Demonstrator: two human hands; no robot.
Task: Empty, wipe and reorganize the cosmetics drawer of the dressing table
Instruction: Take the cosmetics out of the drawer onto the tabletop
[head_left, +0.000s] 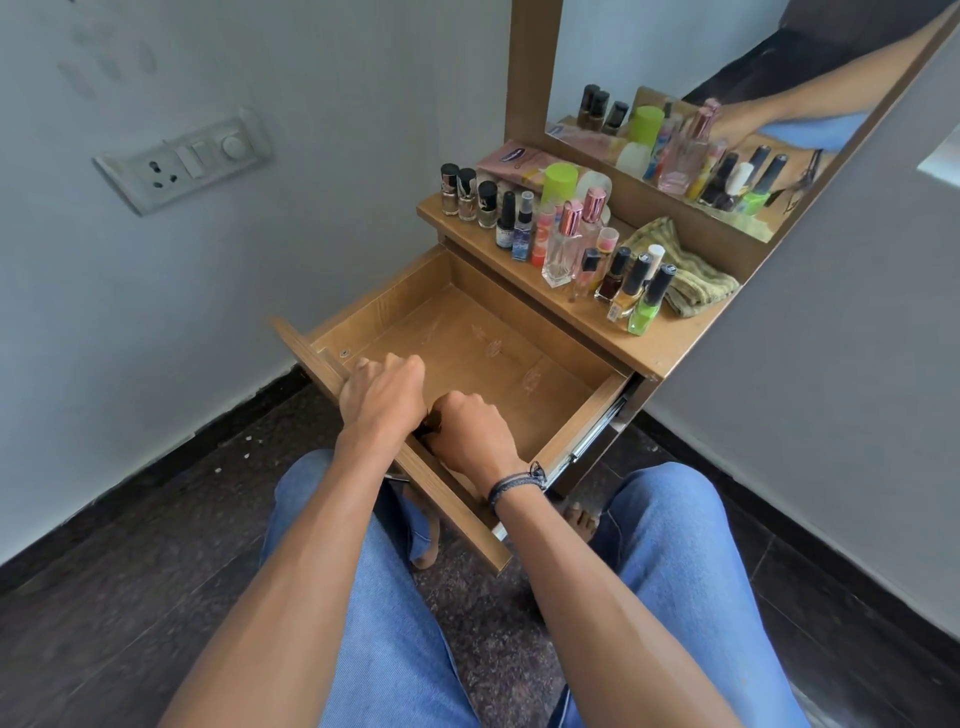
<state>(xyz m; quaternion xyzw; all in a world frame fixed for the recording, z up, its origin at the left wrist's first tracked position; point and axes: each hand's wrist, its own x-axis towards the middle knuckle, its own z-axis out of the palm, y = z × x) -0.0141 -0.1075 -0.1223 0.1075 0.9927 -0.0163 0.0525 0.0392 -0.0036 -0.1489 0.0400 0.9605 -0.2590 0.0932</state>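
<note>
Brown wooden drawer (467, 338) looks emptied. Left hand (382, 395) grips its front edge; right hand (472, 436) is curled inside, its grip's contents unclear. Wiping and restocking remain.

Soft, even daylight, faint shadows — sharp centre, with wide-angle bending at the edges

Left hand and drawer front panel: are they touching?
Touching. In the head view the left hand grips the top edge of the drawer front panel.
</note>
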